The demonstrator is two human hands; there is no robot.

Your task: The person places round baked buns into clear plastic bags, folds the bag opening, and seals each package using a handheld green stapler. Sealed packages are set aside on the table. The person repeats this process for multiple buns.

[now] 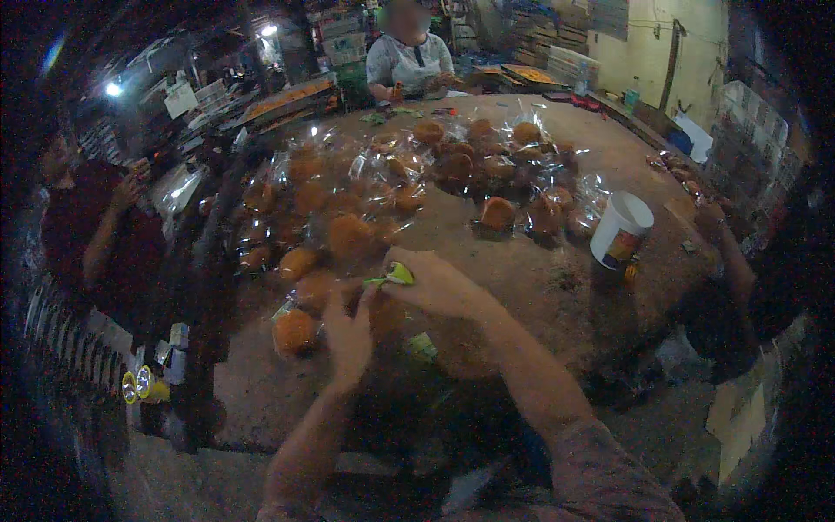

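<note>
My right hand (439,283) is closed round a small yellow-green piece (401,273) that looks like a roll of tape or a strip. A thin green end sticks out from it toward my left hand (350,335). The left fingers are bent in a pinch, and what lies between them is too blurred to name. Round orange-brown buns (350,235), many in shiny transparent plastic bags, lie just beyond my hands. One bun (294,332) sits left of my left hand. A crumpled green scrap (422,348) lies on the brown table (487,287) below my right hand.
More bagged buns (497,213) spread over the table's middle. A white bucket (622,228) stands at the right. One person (409,65) sits across the table, another (104,217) is at the left, and an arm (735,257) reaches in from the right. Yellow cups (150,385) are at the lower left.
</note>
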